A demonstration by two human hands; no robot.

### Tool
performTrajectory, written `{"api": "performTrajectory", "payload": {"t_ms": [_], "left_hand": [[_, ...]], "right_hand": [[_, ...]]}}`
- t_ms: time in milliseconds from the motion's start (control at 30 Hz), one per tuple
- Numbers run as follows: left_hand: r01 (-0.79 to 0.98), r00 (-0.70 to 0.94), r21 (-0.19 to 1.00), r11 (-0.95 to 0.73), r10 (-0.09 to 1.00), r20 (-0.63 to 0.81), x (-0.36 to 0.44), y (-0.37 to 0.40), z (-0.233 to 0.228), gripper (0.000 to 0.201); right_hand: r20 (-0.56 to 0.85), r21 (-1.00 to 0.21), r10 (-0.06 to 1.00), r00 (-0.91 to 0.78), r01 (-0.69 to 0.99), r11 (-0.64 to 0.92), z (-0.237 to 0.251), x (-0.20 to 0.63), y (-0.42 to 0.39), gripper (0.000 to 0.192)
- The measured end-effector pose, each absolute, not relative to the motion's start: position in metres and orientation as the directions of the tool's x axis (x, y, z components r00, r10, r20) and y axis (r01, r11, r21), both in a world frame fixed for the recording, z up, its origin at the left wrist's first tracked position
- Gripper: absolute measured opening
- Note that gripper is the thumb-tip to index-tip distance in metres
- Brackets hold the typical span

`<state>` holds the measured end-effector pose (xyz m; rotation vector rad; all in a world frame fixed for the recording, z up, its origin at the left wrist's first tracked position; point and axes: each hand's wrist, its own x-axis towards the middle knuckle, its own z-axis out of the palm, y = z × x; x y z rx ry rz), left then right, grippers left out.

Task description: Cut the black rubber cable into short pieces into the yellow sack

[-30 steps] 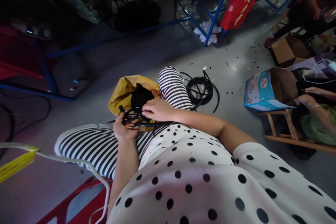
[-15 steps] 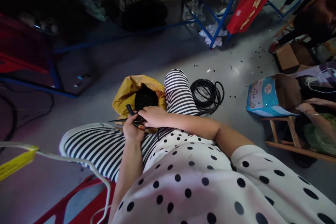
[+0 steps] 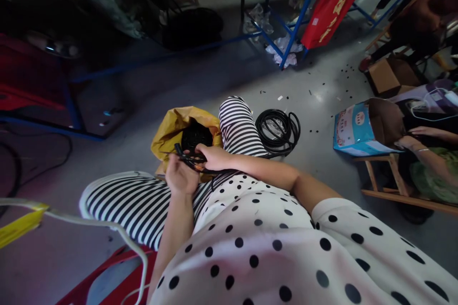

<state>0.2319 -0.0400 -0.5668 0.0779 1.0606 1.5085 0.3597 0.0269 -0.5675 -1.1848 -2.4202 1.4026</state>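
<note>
A black cable (image 3: 188, 160) runs across my lap between the two hands, its thick end sticking up past the left fingers. My left hand (image 3: 182, 176) is palm up with its fingers curled round the cable near that end. From the right, my right hand (image 3: 216, 157) closes over the cable further along. Something small and orange (image 3: 199, 167) shows under the right fingers; its kind is not clear. A thin dark point juts out left of the left fingers. Just beyond the hands stands an open yellow bag (image 3: 162, 128) with black pieces (image 3: 195, 137) inside.
A coil of black cable (image 3: 277, 129) lies on the floor right of my striped knee. At right, a person's hands touch a blue box (image 3: 352, 128) on a wooden stool (image 3: 397, 178). A red bag (image 3: 331, 12) hangs from a blue frame. A white cord (image 3: 89, 221) crosses lower left.
The left fingers have loosened and turned more palm up. The right hand has shifted slightly right, and more cable shows between the hands. The view has tilted a little.
</note>
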Motion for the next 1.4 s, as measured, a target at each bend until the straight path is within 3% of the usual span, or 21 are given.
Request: {"api": "performTrajectory", "payload": {"t_ms": [100, 167, 267, 433, 833, 1100, 1233, 1400], "left_hand": [[-0.803, -0.271, 0.582, 0.130, 0.790, -0.550, 0.220, -0.040, -0.565, 0.057], [-0.788, -0.326, 0.603, 0.126, 0.745, -0.582, 0.210, -0.040, -0.571, 0.053], [-0.737, -0.405, 0.662, 0.136, 0.695, -0.594, 0.196, -0.043, -0.585, 0.042], [-0.680, -0.432, 0.720, 0.137, 0.719, -0.544, 0.190, -0.044, -0.602, 0.015], [-0.677, -0.353, 0.729, 0.100, 0.825, -0.441, 0.184, -0.048, -0.616, 0.037], [-0.707, -0.353, 0.697, 0.119, 0.795, -0.494, 0.180, -0.048, -0.609, 0.020], [-0.677, -0.433, 0.730, 0.097, 0.750, -0.500, 0.181, -0.048, -0.611, 0.021], [-0.663, -0.363, 0.736, 0.138, 0.800, -0.477, 0.181, -0.048, -0.612, 0.021]], "right_hand": [[-0.397, -0.890, 0.754, -0.524, 0.419, -0.177, -0.572, 0.359, 0.028, 0.034], [-0.504, -0.863, 0.722, -0.474, 0.253, -0.436, -0.574, 0.359, 0.026, 0.033], [-0.594, -0.773, 0.642, -0.485, 0.125, -0.622, -0.581, 0.364, 0.022, 0.041], [-0.598, -0.782, 0.657, -0.460, 0.155, -0.603, -0.596, 0.373, 0.019, 0.059], [-0.605, -0.693, 0.547, -0.578, 0.045, -0.719, -0.599, 0.378, 0.029, 0.058], [-0.621, -0.670, 0.519, -0.588, 0.054, -0.740, -0.614, 0.380, 0.030, 0.055], [-0.644, -0.650, 0.467, -0.606, 0.111, -0.752, -0.609, 0.381, 0.028, 0.048], [-0.653, -0.673, 0.471, -0.593, 0.169, -0.720, -0.603, 0.379, 0.028, 0.054]]}}
